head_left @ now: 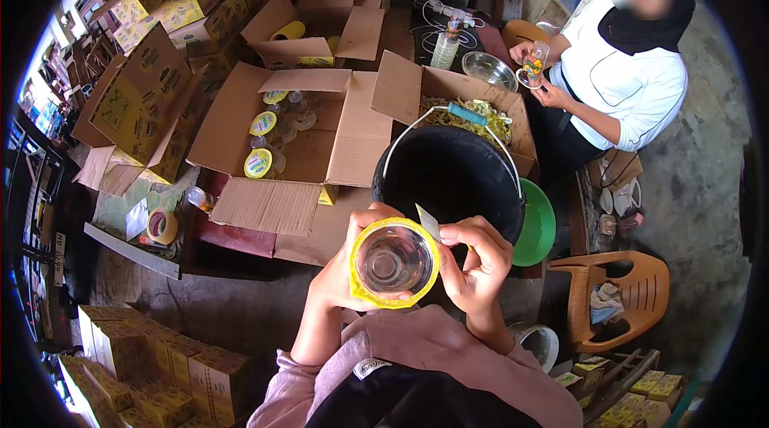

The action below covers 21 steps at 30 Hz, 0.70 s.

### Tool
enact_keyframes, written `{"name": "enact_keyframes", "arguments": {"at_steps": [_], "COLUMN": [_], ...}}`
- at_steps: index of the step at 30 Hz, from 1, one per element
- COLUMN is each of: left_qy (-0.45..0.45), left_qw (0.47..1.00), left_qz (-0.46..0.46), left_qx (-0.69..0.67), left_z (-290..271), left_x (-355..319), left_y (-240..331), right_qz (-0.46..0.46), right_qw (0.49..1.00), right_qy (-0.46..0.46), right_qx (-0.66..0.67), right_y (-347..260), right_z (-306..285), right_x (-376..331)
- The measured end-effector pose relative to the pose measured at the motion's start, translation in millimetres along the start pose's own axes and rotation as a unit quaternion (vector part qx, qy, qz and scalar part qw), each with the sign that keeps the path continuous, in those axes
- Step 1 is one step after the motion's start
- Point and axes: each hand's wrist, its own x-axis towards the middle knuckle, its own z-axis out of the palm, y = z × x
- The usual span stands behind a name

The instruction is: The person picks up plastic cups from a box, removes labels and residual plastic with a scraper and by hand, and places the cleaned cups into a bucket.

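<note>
My left hand is wrapped around a clear plastic cup with a yellow rim, held in front of my chest. The cup's mouth faces up, and only its clear bottom shows inside. Beside the rim, my right hand pinches a small, flat, pale piece between thumb and fingers; its kind is not clear. Just beyond both hands stands a black bucket with a wire handle. Left of the bucket, an open cardboard box holds several clear cups, some with yellow printed lids.
A green basin sits right of the bucket. Behind it, a box holds yellowish scraps. A person in white handles a clear cup at far right. Tape, an orange chair and stacked cartons surround me.
</note>
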Motion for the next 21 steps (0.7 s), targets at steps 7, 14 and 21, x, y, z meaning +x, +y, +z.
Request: {"name": "enact_keyframes", "arguments": {"at_steps": [7,14,21], "left_qy": [-0.020,0.102,0.140], "left_qw": [0.998,0.989,0.987], "left_qz": [0.000,-0.066,-0.080], "left_qx": [0.056,-0.083,0.016], "left_z": [0,9,17], "left_x": [4,-7,-10], "left_y": [2,-9,-11], "right_qz": [-0.001,-0.010,-0.050], "right_qw": [1.000,0.995,0.989], "right_qy": [0.020,0.085,0.076], "right_qx": [-0.008,-0.057,-0.113], "right_y": [0,-2,-1], "right_z": [-1,7,12], "right_x": [0,-7,-11]}}
